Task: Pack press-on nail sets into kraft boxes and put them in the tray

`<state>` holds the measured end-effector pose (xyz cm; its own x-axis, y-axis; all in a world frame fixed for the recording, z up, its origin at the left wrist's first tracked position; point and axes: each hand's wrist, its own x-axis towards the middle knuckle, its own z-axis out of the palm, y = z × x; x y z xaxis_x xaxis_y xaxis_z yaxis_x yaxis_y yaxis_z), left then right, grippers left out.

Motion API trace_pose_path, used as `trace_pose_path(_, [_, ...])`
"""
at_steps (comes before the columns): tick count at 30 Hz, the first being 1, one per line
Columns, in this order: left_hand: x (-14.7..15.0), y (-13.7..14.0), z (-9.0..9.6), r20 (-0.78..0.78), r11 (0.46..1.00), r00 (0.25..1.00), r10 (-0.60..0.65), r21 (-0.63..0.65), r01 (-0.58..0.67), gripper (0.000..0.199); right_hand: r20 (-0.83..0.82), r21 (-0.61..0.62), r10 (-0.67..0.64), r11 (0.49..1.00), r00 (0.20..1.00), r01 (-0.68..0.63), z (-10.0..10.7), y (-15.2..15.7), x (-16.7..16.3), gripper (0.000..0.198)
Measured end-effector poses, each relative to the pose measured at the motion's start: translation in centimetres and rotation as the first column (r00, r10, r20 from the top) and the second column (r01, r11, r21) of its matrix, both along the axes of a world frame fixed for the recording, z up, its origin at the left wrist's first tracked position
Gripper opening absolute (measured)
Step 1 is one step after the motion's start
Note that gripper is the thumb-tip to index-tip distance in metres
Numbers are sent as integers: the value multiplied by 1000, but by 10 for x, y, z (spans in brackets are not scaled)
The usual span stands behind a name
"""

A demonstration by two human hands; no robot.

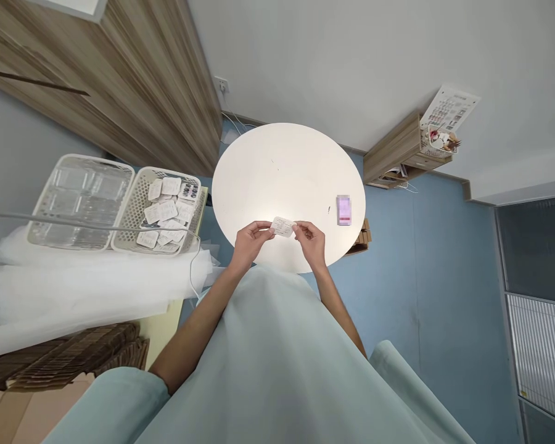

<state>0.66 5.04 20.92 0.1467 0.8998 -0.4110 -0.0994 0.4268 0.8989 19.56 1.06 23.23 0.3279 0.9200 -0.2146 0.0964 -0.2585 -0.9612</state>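
left grip [246,245]: pinching printed white card [283,227] by one end | right grip [313,245]: pinching its other end | card over round desk [287,163]

Thumb and fingers of the left hand [248,243] pinch the left edge of the card [283,227]; the right hand [311,242] pinches its right — bare forearms [208,322] slanting in from its near side.
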Motion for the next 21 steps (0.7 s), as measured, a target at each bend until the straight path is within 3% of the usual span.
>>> trace_pose_path(3, [-1,-1,-5,1,999,1000,30,-13,-30,60,-53,-14,20,1000,998,-21,5,-1,-1,40])
trace_pose_path(8, [-4,-3,0,154,995,985,80,-74,-69,65,-38,-14,94,995,995,-94,9,-5,-5,39])
trace_pose_path(21, [-19,-6,4,224,989,965,134,-86,-118,66,-33,6,119,993,992,-119,3,-7,-21,31])
